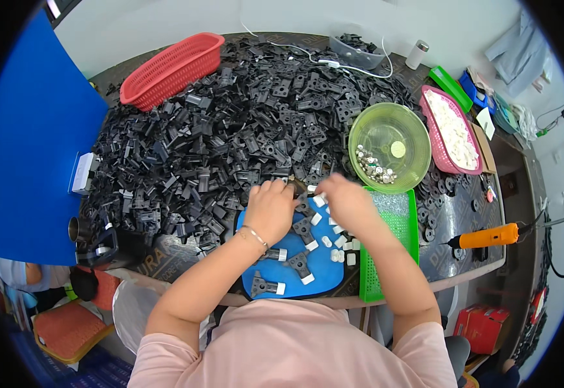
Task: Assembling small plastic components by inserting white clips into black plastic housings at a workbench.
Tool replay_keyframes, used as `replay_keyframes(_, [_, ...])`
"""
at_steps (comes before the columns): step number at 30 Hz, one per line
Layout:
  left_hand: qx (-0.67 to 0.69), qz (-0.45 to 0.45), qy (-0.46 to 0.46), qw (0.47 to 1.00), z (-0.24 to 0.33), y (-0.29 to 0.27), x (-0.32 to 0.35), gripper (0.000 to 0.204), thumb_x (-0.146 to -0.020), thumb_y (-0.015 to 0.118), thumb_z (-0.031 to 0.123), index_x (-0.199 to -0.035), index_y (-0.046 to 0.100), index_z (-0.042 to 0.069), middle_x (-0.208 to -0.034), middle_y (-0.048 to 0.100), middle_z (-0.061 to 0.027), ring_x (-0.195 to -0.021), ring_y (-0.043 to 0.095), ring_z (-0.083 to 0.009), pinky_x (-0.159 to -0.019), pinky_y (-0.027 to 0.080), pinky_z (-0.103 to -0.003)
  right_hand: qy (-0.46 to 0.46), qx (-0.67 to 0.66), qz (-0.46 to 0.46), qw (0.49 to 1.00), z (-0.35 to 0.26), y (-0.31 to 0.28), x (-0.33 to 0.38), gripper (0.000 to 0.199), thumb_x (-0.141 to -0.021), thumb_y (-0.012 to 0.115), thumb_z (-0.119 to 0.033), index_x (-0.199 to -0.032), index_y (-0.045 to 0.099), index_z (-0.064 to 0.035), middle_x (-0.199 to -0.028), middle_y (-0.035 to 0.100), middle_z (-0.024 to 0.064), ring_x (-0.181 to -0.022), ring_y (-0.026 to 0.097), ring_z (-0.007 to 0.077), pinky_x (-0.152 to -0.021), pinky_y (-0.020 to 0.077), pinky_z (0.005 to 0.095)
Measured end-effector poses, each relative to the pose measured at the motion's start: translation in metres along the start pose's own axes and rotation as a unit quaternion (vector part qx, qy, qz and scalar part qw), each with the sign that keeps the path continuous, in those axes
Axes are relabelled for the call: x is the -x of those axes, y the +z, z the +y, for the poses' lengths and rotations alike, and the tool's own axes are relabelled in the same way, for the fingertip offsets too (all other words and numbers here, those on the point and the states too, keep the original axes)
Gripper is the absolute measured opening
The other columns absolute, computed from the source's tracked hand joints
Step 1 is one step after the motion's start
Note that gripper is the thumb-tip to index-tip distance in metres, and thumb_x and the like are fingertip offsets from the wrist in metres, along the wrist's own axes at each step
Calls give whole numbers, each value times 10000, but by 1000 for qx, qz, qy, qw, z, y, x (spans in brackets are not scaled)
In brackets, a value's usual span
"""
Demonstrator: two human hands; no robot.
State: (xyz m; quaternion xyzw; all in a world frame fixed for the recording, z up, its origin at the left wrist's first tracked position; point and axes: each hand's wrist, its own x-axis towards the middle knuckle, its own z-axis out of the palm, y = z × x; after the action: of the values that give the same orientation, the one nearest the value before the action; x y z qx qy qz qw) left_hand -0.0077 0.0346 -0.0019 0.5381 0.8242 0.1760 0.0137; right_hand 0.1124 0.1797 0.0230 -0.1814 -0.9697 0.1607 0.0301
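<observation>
A blue mat (324, 275) lies in front of me on the table. At its far edge my left hand (272, 210) is closed on a black plastic part (303, 204). My right hand (347, 200), slightly blurred, has its fingers drawn together beside that part. A small white plastic piece (312, 188) shows at its fingertips; whether they grip it I cannot tell. Several loose white pieces (326, 242) are scattered on the mat's right half. Nearer me lie black parts with white ends, among them one black part (300, 264) and another (266, 285) at the lower left.
A large heap of black parts (230, 129) covers the table beyond. Right of the mat stands a green tray (370, 278), with a yellow-green basket (418, 168) of small metal pieces behind. A pink basket (432, 139) holds white pieces; an orange-handled tool (489, 237) hangs right. A red basket (165, 71) stands far left.
</observation>
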Motion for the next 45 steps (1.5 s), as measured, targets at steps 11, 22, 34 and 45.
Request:
replay_keyframes(11, [67,85,-5,994,-58,-41,17,127,-724,695,98,-788,603,39,-796,572,-104,-788,561,-305,-720,452,-388,-60,93,71,991,26,24,-52,159,-769,595,-73,-920,642,-93,-1035,538,72,-868,609,246,-722,503,376])
replay_keyframes(22, [15,47,-11,999,-48,-23,0,223,-685,728,117,-864,617,43,-870,564,-98,-886,553,-302,-771,457,-387,84,-189,63,976,-4,-16,-17,192,-811,668,-147,-956,631,-25,-712,647,136,-649,625,283,-607,478,362])
replay_keyframes(34, [705,-58,-78,702,-19,-18,38,181,-922,545,89,-1096,553,44,-1017,605,-23,-911,612,-131,-783,523,-287,11,-547,-72,834,-14,2,25,149,-867,618,-25,-1012,591,-5,-917,565,11,-824,573,76,-676,472,221])
replay_keyframes(45, [834,-145,-218,485,-12,-27,57,342,-954,520,219,-1250,536,49,-1034,625,-33,-844,613,-112,-758,544,-299,119,-597,-77,790,-21,-4,33,237,-780,715,-3,-974,579,-15,-782,625,9,-648,574,38,-545,447,161])
